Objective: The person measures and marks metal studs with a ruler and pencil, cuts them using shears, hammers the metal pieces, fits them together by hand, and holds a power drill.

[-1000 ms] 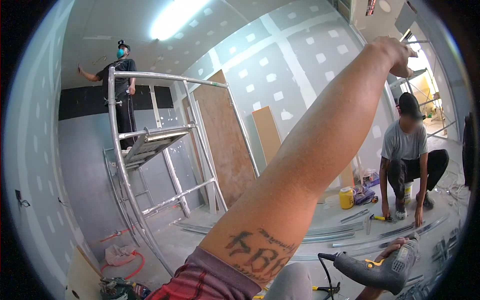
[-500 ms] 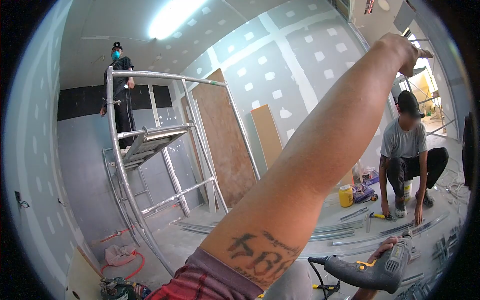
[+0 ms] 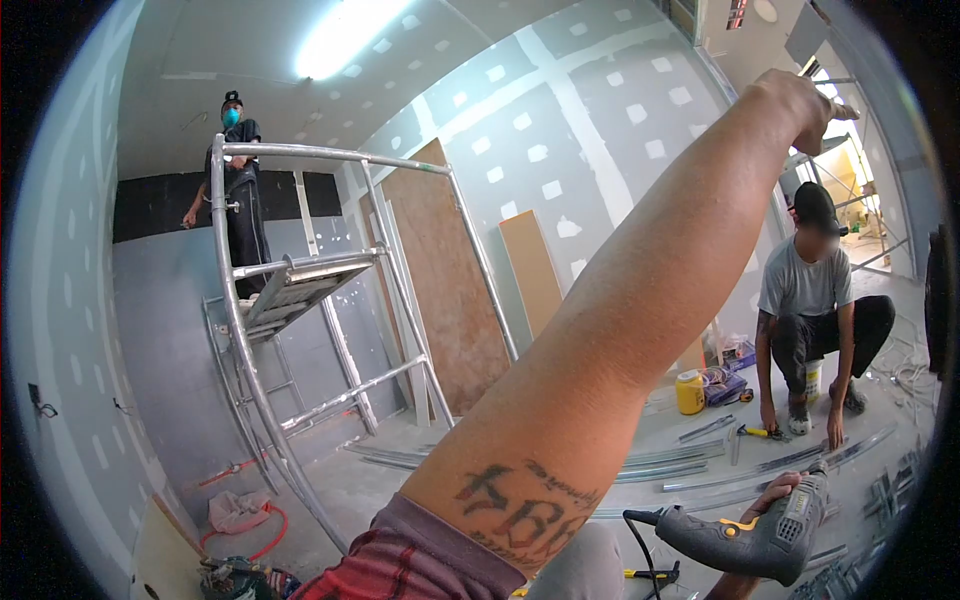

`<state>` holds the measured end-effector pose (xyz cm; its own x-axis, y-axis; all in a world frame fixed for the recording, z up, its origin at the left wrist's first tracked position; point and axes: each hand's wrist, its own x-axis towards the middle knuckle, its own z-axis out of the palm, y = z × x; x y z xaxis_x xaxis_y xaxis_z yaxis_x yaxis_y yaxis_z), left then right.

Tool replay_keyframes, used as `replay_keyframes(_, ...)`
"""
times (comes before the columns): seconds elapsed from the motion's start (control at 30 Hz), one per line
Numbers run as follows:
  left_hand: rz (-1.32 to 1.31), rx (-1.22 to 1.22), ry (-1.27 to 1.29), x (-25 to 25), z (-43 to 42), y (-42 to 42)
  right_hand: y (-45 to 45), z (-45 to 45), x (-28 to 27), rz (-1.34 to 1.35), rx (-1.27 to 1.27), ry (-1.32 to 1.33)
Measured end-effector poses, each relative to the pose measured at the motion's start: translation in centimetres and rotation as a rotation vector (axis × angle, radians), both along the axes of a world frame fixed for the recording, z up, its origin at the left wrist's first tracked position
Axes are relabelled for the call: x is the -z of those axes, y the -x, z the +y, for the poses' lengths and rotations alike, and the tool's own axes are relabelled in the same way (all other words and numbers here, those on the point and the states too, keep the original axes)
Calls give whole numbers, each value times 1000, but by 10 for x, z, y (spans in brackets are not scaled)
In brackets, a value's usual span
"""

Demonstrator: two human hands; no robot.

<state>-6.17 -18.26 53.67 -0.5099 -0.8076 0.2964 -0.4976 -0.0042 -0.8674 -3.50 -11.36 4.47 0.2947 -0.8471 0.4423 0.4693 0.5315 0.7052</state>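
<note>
Here, right hand (image 3: 776, 490) grasping power drill (image 3: 748, 542); drill sits on camera side of hand, covering most of it, fingers showing behind casing. Chuck (image 3: 818, 469) tipped upward. Left arm (image 3: 620, 350) raised across view; left hand (image 3: 797, 108) well apart from drill, finger stretched out, palm hidden, cannot tell whether gripping anything. Metal strips (image 3: 672, 467) on floor beyond drill.

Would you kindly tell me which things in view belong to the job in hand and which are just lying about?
Seemingly in the job:
drill, held in the right hand
drill's cord

Seemingly lying about:
yellow container
red hose
pale bag
leaning tan board
</note>
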Motion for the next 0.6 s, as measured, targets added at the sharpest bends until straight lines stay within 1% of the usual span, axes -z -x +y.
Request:
replay_keyframes(0.17, -40, 26, 39, 0, -13, -2, 2, 1, -2, -9, -3, 7)
replay_keyframes(0.27, -41, 23, 36, 1, -13, -1, 0, 2, -5, -23, -17, 23)
replay_keyframes(0.33, -28, 13, 30, 1, -12, 0, -5, 1, -2, -13, 12, -30)
replay_keyframes(0.4, -16, 4, 25, 2, -13, 1, -3, -1, 0, -8, 8, -24)
replay_keyframes(0.6, -8, 59, 38, 5, -7, -1, -4, -4, 5, -5, 7, -20)
